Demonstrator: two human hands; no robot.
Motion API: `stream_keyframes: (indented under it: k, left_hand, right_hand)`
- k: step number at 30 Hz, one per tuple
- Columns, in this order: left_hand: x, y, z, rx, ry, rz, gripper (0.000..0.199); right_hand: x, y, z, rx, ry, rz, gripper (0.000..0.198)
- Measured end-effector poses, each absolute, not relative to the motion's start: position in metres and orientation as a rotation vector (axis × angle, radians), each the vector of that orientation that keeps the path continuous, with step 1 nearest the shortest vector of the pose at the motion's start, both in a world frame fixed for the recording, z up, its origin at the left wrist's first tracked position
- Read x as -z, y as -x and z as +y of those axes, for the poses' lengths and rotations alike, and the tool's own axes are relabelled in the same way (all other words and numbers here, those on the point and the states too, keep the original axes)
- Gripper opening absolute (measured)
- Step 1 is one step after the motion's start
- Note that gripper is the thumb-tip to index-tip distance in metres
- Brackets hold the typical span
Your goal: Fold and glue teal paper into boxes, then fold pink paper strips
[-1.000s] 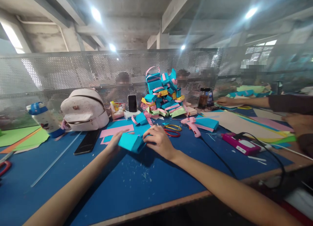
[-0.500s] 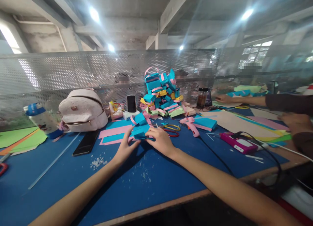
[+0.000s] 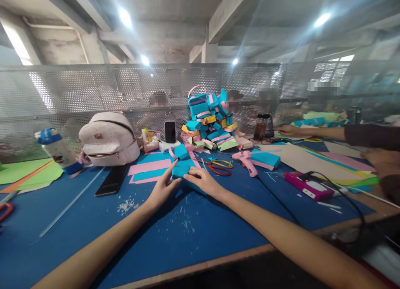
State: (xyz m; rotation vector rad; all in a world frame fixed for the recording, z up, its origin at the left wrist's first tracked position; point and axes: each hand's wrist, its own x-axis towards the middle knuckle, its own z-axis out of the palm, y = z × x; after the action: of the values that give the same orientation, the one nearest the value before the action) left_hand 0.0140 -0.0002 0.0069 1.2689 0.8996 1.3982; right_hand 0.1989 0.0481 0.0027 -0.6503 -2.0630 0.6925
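Observation:
A folded blue paper piece is held just above the table in front of me. From its left side my left hand grips it, thumb and fingers closed on its edge. My right hand is closed on its right part, and some of the blue paper shows below that palm. Just behind is a small blue paper box with a pink strip. Pink and blue paper strips lie left of the hands. Two pairs of scissors, yellow-handled and red-handled, rest to the right.
A heap of paper boxes stands at the back. A pink glue gun, a magenta power bank and paper sheets lie rightward, near another person's arms. Leftward are a phone, backpack and bottle.
The blue paper piece has been turned in my hands, and part of it now sticks out below my right hand. The whole view has shifted slightly.

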Motion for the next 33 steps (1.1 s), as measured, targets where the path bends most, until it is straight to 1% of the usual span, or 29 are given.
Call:
stream_keyframes:
  k: [2,4,8,10,13,15,24,29,33]
  left_hand:
    - [0.000,-0.015,0.002,-1.396,-1.202,0.913,0.064]
    - [0.007,-0.016,0.005,-1.392,-1.115,0.941,0.062]
    - [0.017,-0.019,0.009,-1.331,-1.006,0.933,0.036]
    - [0.017,-0.020,0.008,-1.284,-0.996,0.892,0.031]
    - [0.013,-0.020,0.006,-1.245,-0.996,0.846,0.031]
    - [0.010,-0.020,0.004,-1.229,-1.002,0.830,0.031]
    - [0.011,-0.025,-0.002,-1.064,-1.007,0.813,0.029]
    - [0.013,-0.031,-0.008,-0.921,-0.982,0.830,0.025]
    - [0.016,-0.032,-0.008,-0.892,-0.973,0.836,0.024]
  right_hand:
    - [-0.003,-0.199,0.049,-0.702,0.666,-2.029,0.042]
    - [-0.004,-0.200,0.049,-0.703,0.676,-2.005,0.039]
    - [-0.003,-0.198,0.047,-0.676,0.692,-2.006,0.035]
    - [-0.001,-0.197,0.045,-0.644,0.707,-2.025,0.033]
    - [0.002,-0.195,0.043,-0.569,0.749,-2.057,0.025]
    - [0.004,-0.195,0.042,-0.518,0.780,-2.072,0.024]
    - [-0.001,-0.195,0.040,-0.445,0.738,-2.052,0.035]
    - [-0.005,-0.194,0.035,-0.432,0.718,-2.014,0.036]
    - [-0.008,-0.196,0.031,-0.429,0.715,-1.993,0.034]
